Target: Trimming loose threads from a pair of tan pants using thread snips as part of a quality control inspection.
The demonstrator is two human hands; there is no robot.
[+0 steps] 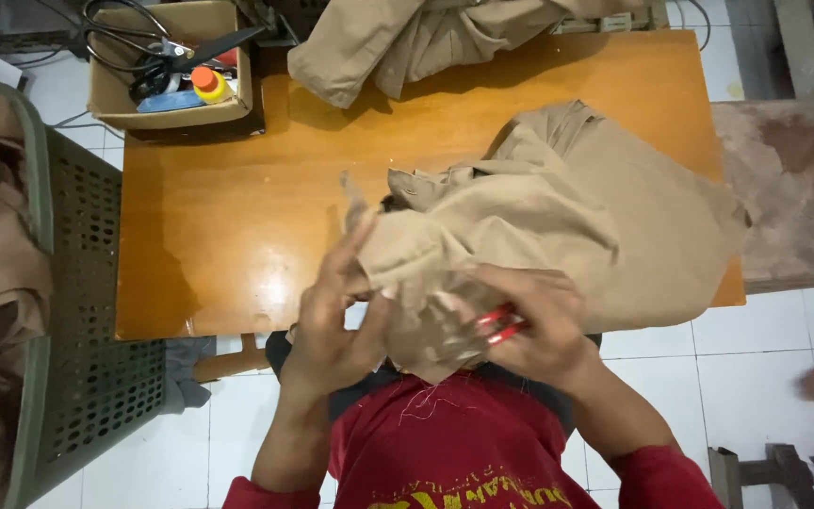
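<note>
At table edge, close to the body: a tan garment (539, 217) lies bunched on the near right part of a wooden table (237, 188), its lower corner pulled off the edge toward the person's chest.
Garment and hands: the pulled corner sits between the two hands, touching both; the bulk of the cloth spreads up and to the right of them.
Left hand (332, 320): fingers spread fairly wide and pointing up, pressed against the left side of the cloth corner, thumb under the fabric.
Right hand (534, 325): curled closed around a small red-handled tool (499, 325), likely thread snips, with its knuckles lying on the cloth; the tool's tip points left into the fabric.
Person: red shirt, loose threads on the chest, forearms bare.
Table, far side: a second tan garment (407, 38) heaped at the top edge; a cardboard box (110, 99) at the top left corner holds black scissors (181, 52) and a small bottle with an orange cap (207, 83).
Left of table: a green perforated plastic basket (77, 283) with tan cloth draped in it.
Right of table: a worn brownish cushioned seat (789, 188).
Floor: white tiles.
</note>
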